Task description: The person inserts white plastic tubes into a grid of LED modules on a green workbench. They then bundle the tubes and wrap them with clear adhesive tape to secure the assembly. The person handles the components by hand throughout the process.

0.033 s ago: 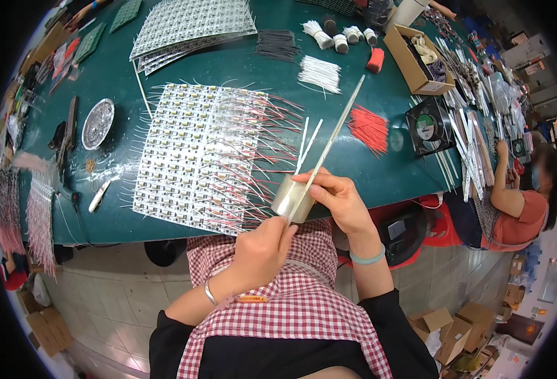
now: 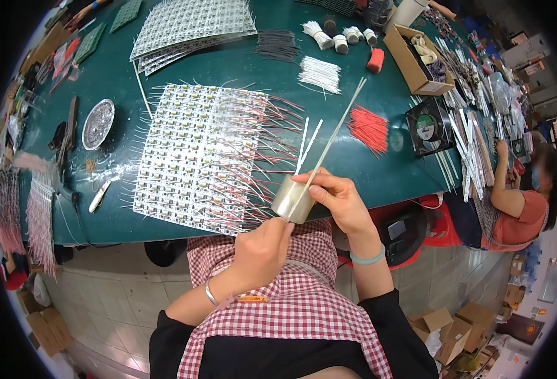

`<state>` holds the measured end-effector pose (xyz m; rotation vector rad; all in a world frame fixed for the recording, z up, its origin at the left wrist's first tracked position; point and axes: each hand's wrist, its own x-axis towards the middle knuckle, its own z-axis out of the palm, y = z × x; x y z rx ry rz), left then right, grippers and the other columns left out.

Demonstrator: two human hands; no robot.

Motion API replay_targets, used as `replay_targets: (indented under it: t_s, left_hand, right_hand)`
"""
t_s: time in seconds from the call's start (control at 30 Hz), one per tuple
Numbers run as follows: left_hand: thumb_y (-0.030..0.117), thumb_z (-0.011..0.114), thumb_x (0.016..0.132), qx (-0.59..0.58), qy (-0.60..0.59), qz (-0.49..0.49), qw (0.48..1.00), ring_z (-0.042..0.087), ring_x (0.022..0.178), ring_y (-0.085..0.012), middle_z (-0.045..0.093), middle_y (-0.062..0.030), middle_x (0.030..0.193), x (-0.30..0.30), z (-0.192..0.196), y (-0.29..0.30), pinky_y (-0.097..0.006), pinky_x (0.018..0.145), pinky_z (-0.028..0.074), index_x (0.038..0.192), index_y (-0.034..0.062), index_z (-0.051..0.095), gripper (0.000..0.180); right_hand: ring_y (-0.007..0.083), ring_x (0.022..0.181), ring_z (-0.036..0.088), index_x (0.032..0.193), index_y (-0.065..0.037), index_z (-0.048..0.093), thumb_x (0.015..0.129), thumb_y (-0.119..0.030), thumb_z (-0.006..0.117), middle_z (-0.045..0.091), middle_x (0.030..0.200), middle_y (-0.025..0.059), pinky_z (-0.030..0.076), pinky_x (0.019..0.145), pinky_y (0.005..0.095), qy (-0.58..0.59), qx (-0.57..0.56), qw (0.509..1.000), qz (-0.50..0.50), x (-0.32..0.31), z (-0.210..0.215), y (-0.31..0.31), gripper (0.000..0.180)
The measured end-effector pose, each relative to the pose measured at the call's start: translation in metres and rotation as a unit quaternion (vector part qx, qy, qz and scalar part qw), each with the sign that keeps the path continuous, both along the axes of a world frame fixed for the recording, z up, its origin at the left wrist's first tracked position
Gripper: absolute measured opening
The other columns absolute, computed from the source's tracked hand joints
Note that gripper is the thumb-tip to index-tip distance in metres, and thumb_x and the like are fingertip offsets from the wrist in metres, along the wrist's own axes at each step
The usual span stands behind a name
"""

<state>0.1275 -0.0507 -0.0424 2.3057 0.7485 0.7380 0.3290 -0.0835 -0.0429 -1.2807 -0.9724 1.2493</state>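
My right hand point(image 2: 340, 199) is closed round a roll of clear tape point(image 2: 286, 201) and a bundle of long thin pale strips point(image 2: 338, 125). The strips slant up and away to the right, their far tips slightly spread. My left hand point(image 2: 262, 252) is closed at the near lower edge of the roll, fingertips pressed together; what they pinch is mostly hidden. Just beyond the roll lie two short white strips point(image 2: 310, 140). To the left is a white panel of small circuit boards point(image 2: 183, 151), with red and white wires sticking out of its right side.
Cut red wires point(image 2: 369, 131), white wires point(image 2: 320, 74) and black wires point(image 2: 277, 45) lie in piles. A cardboard box point(image 2: 417, 63) and black fan point(image 2: 429, 127) stand right. More panels point(image 2: 190, 25) are stacked behind; a metal dish point(image 2: 98, 124) sits left. A co-worker point(image 2: 512, 196) sits at far right.
The far ends of the strips have shifted slightly and now show apart from each other. My left hand has moved very little; my right hand stays in place on the roll.
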Motion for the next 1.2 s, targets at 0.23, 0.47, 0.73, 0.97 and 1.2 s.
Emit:
replay_targets:
  t_s: [0.23, 0.47, 0.73, 0.97, 1.2]
  left_hand:
    - [0.01, 0.056, 0.095, -0.207, -0.033, 0.008, 0.978, 0.057, 0.047, -0.0191, 0.06, -0.011, 0.068, -0.003, -0.004, -0.001, -0.03, 0.042, 0.043, 0.094, -0.0025, 0.056, 0.013]
    - [0.019, 0.048, 0.101, -0.749, -0.217, -0.108, 0.616, 0.044, 0.044, -0.0048, 0.06, -0.0032, 0.077, -0.012, -0.026, 0.016, -0.017, 0.039, 0.032, 0.097, -0.0018, 0.058, 0.023]
    - [0.019, 0.05, 0.1, -0.848, -0.265, -0.226, 0.399, 0.037, 0.041, -0.0039, 0.058, -0.0037, 0.075, -0.006, -0.056, 0.012, -0.018, 0.037, 0.029, 0.093, -0.0016, 0.057, 0.023]
    - [0.022, 0.051, 0.099, -0.842, -0.227, -0.229, 0.431, 0.045, 0.042, -0.0063, 0.059, -0.0043, 0.076, -0.006, -0.056, 0.009, -0.019, 0.038, 0.034, 0.098, -0.0031, 0.057, 0.026]
    - [0.017, 0.063, 0.092, -0.258, -0.029, 0.001, 0.966, 0.063, 0.056, -0.0163, 0.063, -0.0075, 0.074, -0.012, 0.002, -0.01, -0.028, 0.046, 0.049, 0.096, -0.0035, 0.057, 0.022]
  right_hand:
    - [0.0151, 0.101, 0.054, 0.117, -0.005, 0.067, 0.094, -0.01, 0.055, 0.059, 0.105, 0.0043, 0.042, 0.093, 0.0291, 0.0, 0.017, 1.0, 0.018, 0.003, -0.004, 0.0, 0.027]
    - [0.0159, 0.1, 0.054, 0.125, -0.005, 0.06, 0.092, -0.009, 0.057, 0.057, 0.108, 0.005, 0.043, 0.093, 0.0312, -0.01, 0.004, 0.999, 0.042, 0.011, -0.002, -0.005, 0.034]
    - [0.017, 0.102, 0.054, 0.123, -0.004, 0.056, 0.083, -0.01, 0.069, 0.056, 0.108, 0.0077, 0.045, 0.091, 0.0338, -0.11, -0.035, 0.993, 0.014, 0.004, 0.008, -0.015, 0.042]
    - [0.0181, 0.105, 0.054, 0.099, -0.001, 0.066, 0.08, 0.001, 0.067, 0.057, 0.113, 0.0078, 0.042, 0.095, 0.032, 0.14, 0.021, 0.989, -0.04, 0.003, -0.013, -0.02, 0.019]
    - [0.0149, 0.1, 0.054, 0.094, 0.0, 0.063, 0.08, 0.003, 0.067, 0.056, 0.104, 0.0058, 0.042, 0.091, 0.0288, 0.08, 0.022, 0.994, -0.066, 0.002, -0.004, -0.02, 0.014]
